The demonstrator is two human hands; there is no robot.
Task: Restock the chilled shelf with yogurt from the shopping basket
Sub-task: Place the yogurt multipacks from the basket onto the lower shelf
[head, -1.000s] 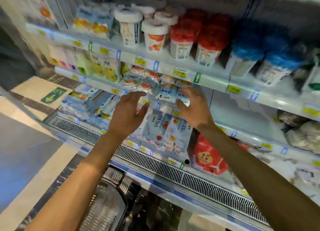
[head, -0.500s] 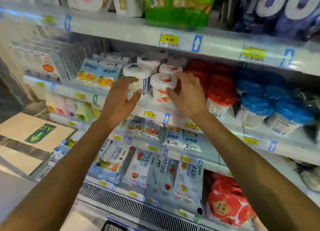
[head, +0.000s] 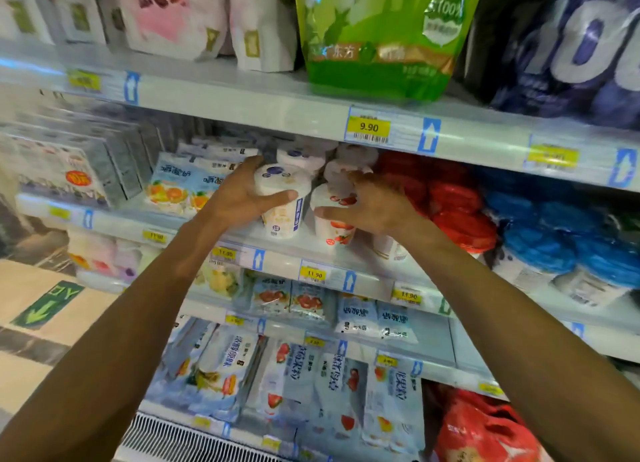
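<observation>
1. Head view: left hand (head: 239, 196) grips blue-label yogurt cup (head: 284, 205), thumb across the front, fingers curled behind.
2. Right hand (head: 375, 207) clamps strawberry yogurt cup (head: 334, 224), thumb on the front, fingers curled over the lid.
3. Both cups are side by side at the front of the chilled shelf (head: 285, 260); cannot tell if resting or lifted.
4. Red-lidded cups (head: 450, 198) are just right of them, blue-lidded cups (head: 554, 240) farther right.

A shop's chilled aisle: tiered shelves (head: 242, 111) with yellow price tags (head: 369, 128), packed with yogurt cups (head: 282, 215) and pouches (head: 375, 318).
</observation>
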